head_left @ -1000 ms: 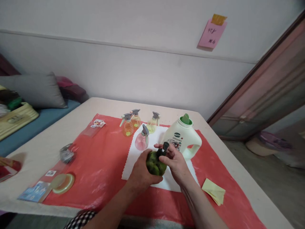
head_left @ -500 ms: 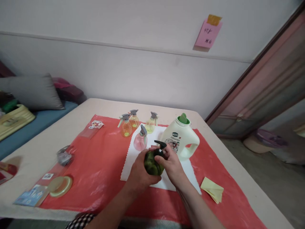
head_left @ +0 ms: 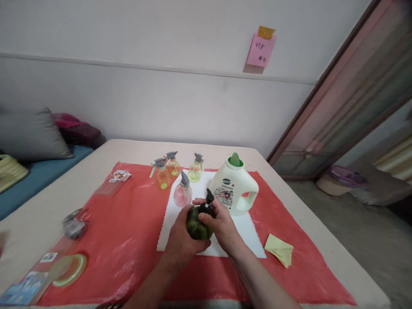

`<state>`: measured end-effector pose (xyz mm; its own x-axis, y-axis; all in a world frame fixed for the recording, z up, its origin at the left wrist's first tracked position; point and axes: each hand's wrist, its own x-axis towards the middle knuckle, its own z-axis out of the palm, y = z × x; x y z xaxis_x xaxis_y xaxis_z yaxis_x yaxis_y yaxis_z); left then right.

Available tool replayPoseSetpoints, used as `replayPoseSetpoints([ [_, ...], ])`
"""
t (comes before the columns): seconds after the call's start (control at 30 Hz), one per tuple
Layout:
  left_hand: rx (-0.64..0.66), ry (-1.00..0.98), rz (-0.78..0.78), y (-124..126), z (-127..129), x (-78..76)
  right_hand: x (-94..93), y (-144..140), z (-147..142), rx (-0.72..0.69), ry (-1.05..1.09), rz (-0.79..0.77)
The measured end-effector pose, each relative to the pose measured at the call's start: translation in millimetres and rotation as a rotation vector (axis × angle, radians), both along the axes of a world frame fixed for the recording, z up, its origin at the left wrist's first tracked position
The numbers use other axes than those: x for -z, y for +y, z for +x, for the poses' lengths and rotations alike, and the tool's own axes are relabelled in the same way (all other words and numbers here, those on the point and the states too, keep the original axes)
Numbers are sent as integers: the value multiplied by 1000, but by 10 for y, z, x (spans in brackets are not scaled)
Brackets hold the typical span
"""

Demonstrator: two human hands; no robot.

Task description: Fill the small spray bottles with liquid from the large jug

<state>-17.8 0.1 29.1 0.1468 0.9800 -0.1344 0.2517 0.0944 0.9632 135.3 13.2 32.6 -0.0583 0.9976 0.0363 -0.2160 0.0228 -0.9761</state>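
Right now the green bottle (head_left: 198,224) sits low over the white cloth (head_left: 206,223) near the middle of the desk (head_left: 48,201), toward its near edge, cupped from the left by the left hand (head_left: 180,242), whose fingers are wrapped shut around its round belly. It looks like small, smooth, translucent plastic, probably light and a little slippery, so the belly seems the surest hold, with the black pump top (head_left: 208,201) the stiffer part to grasp. On that top rests the right hand (head_left: 220,224), fingers closed about the neck and pump, wrist bent inward, both forearms reaching in from the near edge. Just beyond stands a pink spray bottle (head_left: 182,193), then two orange ones (head_left: 167,174) and a yellow one (head_left: 195,171), with a white detergent jug (head_left: 234,189) to the right, all on the red sheet (head_left: 128,240). Folded yellow paper (head_left: 279,249) lies toward the right edge.
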Motion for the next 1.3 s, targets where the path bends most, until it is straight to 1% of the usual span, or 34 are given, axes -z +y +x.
replayPoseSetpoints([
  [0.07,-5,-13,11,-1,3,3,21,4,-52,42,-7,5],
  [0.13,-1,-25,22,-5,4,10,9,4,-53,53,-15,10],
  [0.2,-2,-17,23,-7,6,17,-30,1,-2,13,-14,17],
  [0.33,-15,45,12,-3,4,26,-104,0,120,-123,-4,41],
  [0.4,-34,82,16,-2,0,27,-102,6,130,-131,-1,58],
  [0.63,-37,133,41,-32,5,2,-49,-1,-12,-17,-25,100],
  [0.73,-44,124,46,-49,30,-26,-91,-20,-17,15,-49,115],
  [0.9,-67,106,39,-78,62,-58,-207,-72,-8,28,-109,127],
  [1.0,-103,135,73,-88,69,-54,-234,-113,-71,92,-149,115],
  [1.17,-148,212,29,-94,79,-34,-175,-139,-226,225,-185,63],
  [1.3,-156,192,17,-96,84,-17,-122,-131,-276,278,-207,39],
])
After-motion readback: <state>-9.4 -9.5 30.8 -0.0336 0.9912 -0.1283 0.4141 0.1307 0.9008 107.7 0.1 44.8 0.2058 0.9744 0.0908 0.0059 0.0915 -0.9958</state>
